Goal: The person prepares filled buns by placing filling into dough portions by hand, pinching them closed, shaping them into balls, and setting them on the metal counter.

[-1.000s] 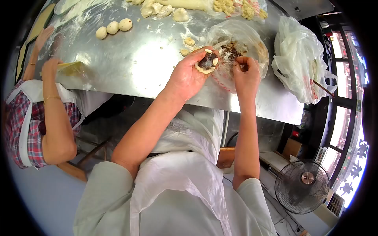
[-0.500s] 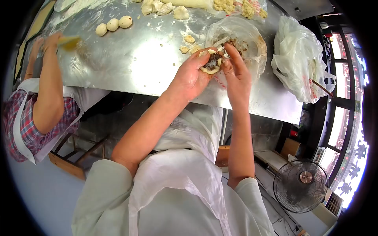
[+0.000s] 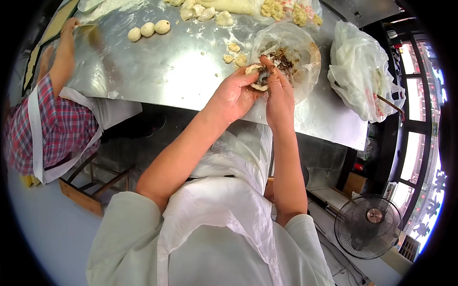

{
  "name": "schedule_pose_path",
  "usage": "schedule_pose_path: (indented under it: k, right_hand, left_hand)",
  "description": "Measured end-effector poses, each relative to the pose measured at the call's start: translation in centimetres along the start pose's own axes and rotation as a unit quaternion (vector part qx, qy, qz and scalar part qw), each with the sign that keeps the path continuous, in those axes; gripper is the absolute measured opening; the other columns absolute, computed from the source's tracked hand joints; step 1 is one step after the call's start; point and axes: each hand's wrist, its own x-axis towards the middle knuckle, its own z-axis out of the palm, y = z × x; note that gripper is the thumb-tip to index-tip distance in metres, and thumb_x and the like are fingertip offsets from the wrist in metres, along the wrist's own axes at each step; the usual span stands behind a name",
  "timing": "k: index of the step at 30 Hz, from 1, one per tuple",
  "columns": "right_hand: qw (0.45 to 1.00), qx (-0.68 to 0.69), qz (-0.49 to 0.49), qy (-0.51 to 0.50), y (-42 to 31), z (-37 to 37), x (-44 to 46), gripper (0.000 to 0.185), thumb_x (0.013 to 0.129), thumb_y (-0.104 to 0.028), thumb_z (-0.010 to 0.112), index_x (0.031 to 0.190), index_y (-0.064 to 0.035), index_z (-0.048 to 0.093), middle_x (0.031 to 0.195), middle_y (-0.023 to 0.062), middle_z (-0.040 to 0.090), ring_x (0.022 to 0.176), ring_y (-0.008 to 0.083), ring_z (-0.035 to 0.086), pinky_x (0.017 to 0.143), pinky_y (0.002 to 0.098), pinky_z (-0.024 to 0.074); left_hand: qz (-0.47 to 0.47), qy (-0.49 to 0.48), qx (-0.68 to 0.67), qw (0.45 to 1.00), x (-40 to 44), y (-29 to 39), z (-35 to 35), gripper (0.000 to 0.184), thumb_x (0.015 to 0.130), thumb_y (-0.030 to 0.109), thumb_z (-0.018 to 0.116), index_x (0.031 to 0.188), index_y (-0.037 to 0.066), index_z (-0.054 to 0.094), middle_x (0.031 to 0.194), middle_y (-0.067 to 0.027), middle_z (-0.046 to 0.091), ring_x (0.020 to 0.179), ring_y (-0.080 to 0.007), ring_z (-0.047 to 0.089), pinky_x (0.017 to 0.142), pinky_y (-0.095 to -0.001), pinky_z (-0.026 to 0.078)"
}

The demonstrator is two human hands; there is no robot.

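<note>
My left hand [image 3: 234, 95] cups a filled dough wrapper [image 3: 260, 85], a pale round with dark filling showing in its open middle. The fingers of my right hand [image 3: 279, 90] close over the wrapper's right edge and touch the filling. Just beyond my hands lies a clear plastic bag [image 3: 312, 57] spread open, with dark brown filling [image 3: 282, 59] inside. Several small flattened dough pieces [image 3: 241, 59] rest on the metal table to the left of the bag.
Three round dough balls [image 3: 148, 29] sit in a row on the metal table [image 3: 143, 71]. Dough lumps [image 3: 224, 19] and crumbly yellowish pieces [image 3: 273, 8] line the back. A white plastic bag [image 3: 358, 71] stands at the right corner. A co-worker [image 3: 62, 119] works at the left; a fan [image 3: 367, 226] stands lower right.
My right hand has drawn in closer around the wrapper, its fingers now lower and nearer the left hand. The co-worker's arm has moved up and away along the table.
</note>
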Motion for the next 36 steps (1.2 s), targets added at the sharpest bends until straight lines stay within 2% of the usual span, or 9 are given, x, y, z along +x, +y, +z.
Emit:
schedule_pose_path:
  k: [2, 5, 12, 15, 18, 27, 30, 33, 36]
  right_hand:
    - [0.999, 0.026, -0.017, 0.009, -0.6, 0.1, -0.4, 0.038, 0.109, -0.022, 0.059, 0.139, 0.0, 0.065, 0.142, 0.0108, 0.064, 0.13, 0.0199, 0.057, 0.111, 0.0329, 0.0436]
    - [0.985, -0.163, -0.056, 0.005, -0.2, -0.9, -0.4, 0.036, 0.109, -0.021, 0.059, 0.136, 0.0007, 0.066, 0.131, 0.008, 0.069, 0.12, 0.0163, 0.061, 0.106, 0.0312, 0.0457]
    - [0.987, -0.09, -0.065, 0.115, -0.5, -1.8, -1.1, 0.028, 0.109, -0.02, 0.059, 0.126, 0.0009, 0.069, 0.119, 0.0077, 0.072, 0.11, 0.0142, 0.063, 0.097, 0.0298, 0.0488]
    - [0.993, -0.005, -0.059, 0.106, -0.1, -2.8, -0.7, 0.03, 0.11, -0.022, 0.058, 0.128, 0.0004, 0.066, 0.122, 0.0096, 0.071, 0.112, 0.0172, 0.065, 0.098, 0.0322, 0.0492]
    - [0.984, 0.167, 0.002, 0.063, -0.1, -4.0, -0.1, 0.031, 0.11, -0.024, 0.057, 0.13, -0.0011, 0.063, 0.124, 0.0106, 0.07, 0.113, 0.0203, 0.065, 0.097, 0.0349, 0.0497]
    - [0.98, 0.19, 0.005, 0.061, 0.9, -4.2, 0.7, 0.036, 0.111, -0.029, 0.056, 0.134, -0.0028, 0.058, 0.128, 0.0093, 0.064, 0.117, 0.0198, 0.061, 0.098, 0.0358, 0.0487]
    - [0.987, 0.14, -0.005, 0.082, 0.3, -2.6, 0.5, 0.041, 0.11, -0.03, 0.058, 0.138, -0.0013, 0.055, 0.128, 0.0099, 0.062, 0.118, 0.0209, 0.06, 0.101, 0.0369, 0.0479]
    - [0.986, -0.087, -0.087, 0.109, 0.9, -1.3, 0.3, 0.045, 0.11, -0.03, 0.059, 0.141, 0.0016, 0.052, 0.125, 0.0105, 0.062, 0.119, 0.0227, 0.06, 0.103, 0.0378, 0.0472]
    - [0.923, -0.296, -0.205, 0.137, 1.1, -1.0, 0.2, 0.049, 0.103, -0.018, 0.067, 0.143, 0.0042, 0.05, 0.127, 0.017, 0.062, 0.117, 0.0327, 0.06, 0.104, 0.0433, 0.0453]
  left_hand:
    - [-0.018, 0.01, -0.044, 0.999, 0.3, -0.4, -0.7, 0.035, 0.109, 0.008, 0.047, 0.143, -0.002, 0.048, 0.138, -0.0157, 0.058, 0.127, -0.0286, 0.058, 0.113, -0.0458, 0.046]
    - [-0.013, 0.025, -0.065, 0.997, 0.0, -0.8, -0.4, 0.035, 0.108, 0.008, 0.048, 0.142, -0.003, 0.05, 0.137, -0.0165, 0.059, 0.126, -0.0292, 0.059, 0.114, -0.0459, 0.046]
    - [-0.031, -0.019, -0.095, 0.995, -0.3, -0.6, -1.0, 0.033, 0.107, 0.01, 0.054, 0.138, -0.003, 0.054, 0.13, -0.0166, 0.062, 0.121, -0.0291, 0.062, 0.113, -0.0452, 0.048]
    - [0.006, 0.006, -0.053, 0.999, -0.6, -1.1, -0.3, 0.035, 0.105, 0.007, 0.058, 0.137, -0.004, 0.054, 0.128, -0.0167, 0.063, 0.12, -0.0293, 0.062, 0.111, -0.0441, 0.051]
    - [-0.011, 0.009, -0.036, 0.999, -1.2, -0.8, -0.3, 0.036, 0.103, 0.005, 0.061, 0.137, -0.004, 0.053, 0.127, -0.0171, 0.062, 0.12, -0.0294, 0.063, 0.109, -0.0436, 0.052]
    - [0.044, -0.026, 0.017, 0.999, -0.5, -1.9, -1.1, 0.037, 0.105, 0.009, 0.06, 0.139, -0.002, 0.051, 0.129, -0.0181, 0.064, 0.118, -0.0291, 0.065, 0.109, -0.0435, 0.052]
    - [0.022, -0.045, 0.018, 0.999, 0.0, -2.0, -0.2, 0.036, 0.106, 0.012, 0.059, 0.139, -0.001, 0.051, 0.132, -0.0168, 0.063, 0.12, -0.0267, 0.064, 0.109, -0.0433, 0.052]
    - [0.036, -0.044, -0.021, 0.998, 0.4, -2.5, 1.1, 0.036, 0.108, 0.015, 0.057, 0.14, 0.001, 0.05, 0.134, -0.0142, 0.063, 0.122, -0.0249, 0.064, 0.109, -0.0433, 0.051]
    - [0.035, -0.022, -0.02, 0.999, -0.1, -2.0, 1.8, 0.038, 0.108, 0.015, 0.055, 0.143, 0.001, 0.049, 0.135, -0.0124, 0.063, 0.124, -0.0249, 0.063, 0.11, -0.0423, 0.051]
